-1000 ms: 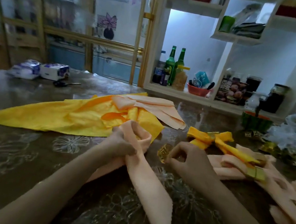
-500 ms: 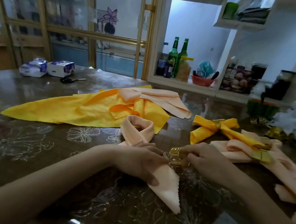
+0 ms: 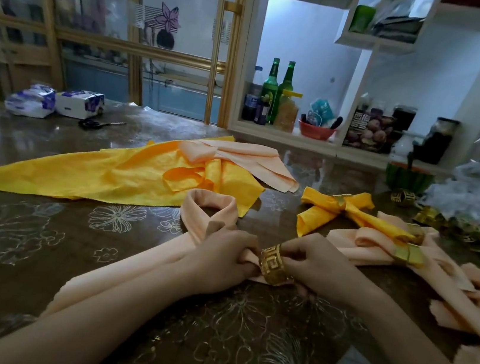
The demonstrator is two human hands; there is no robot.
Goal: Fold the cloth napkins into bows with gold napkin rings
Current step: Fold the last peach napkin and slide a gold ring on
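Left hand (image 3: 222,260) grips the peach napkin (image 3: 210,208) — right hand (image 3: 316,266) pinches a gold ring (image 3: 274,263) onto its bunched end.

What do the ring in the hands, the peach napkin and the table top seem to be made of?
Ring: probably metal, shiny gold finish with a cut-out key pattern; plated plastic is possible.
Napkin: soft matte woven cloth, with limp folds and no shine.
Table top: dark and glossy with pale flower prints and reflections; glass or plastic cover, I cannot tell.
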